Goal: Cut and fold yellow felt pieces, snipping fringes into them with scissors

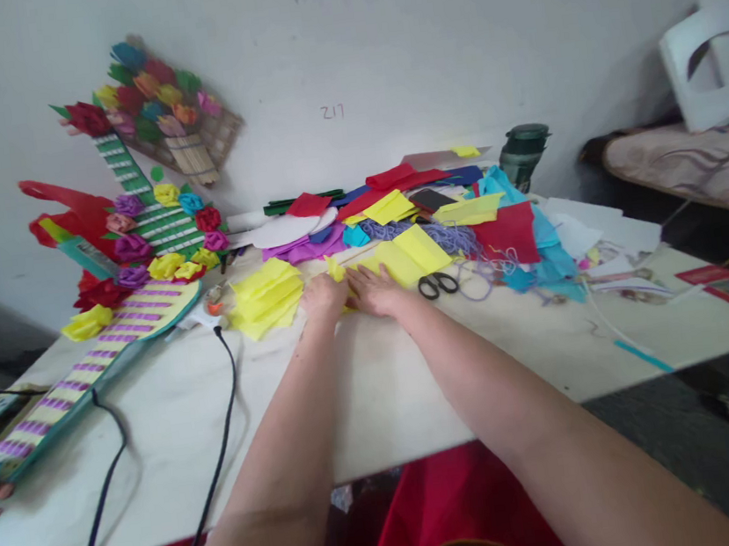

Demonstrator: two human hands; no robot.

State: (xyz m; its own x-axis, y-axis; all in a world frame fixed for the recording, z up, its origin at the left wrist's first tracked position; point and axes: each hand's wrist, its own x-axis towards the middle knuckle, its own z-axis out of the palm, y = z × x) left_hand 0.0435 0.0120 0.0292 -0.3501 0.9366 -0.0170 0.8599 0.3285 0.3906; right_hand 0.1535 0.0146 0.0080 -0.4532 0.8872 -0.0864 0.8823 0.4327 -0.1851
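Both my arms reach far across the white table (366,397). My left hand (323,297) is curled, its fingers closed on a small piece of yellow paper (336,268). My right hand (375,290) lies beside it with fingers pressed flat on the same yellow paper. A stack of yellow paper squares (266,297) sits just left of my left hand. Larger yellow sheets (412,254) lie just beyond my right hand. Black-handled scissors (438,284) rest right of my right hand.
A heap of coloured paper (511,228) and purple yarn (453,240) covers the far table. Paper-flower decorations (158,218) stand at the left against the wall. A black cable (225,432) loops across the near left. A dark green bottle (523,154) stands at the back.
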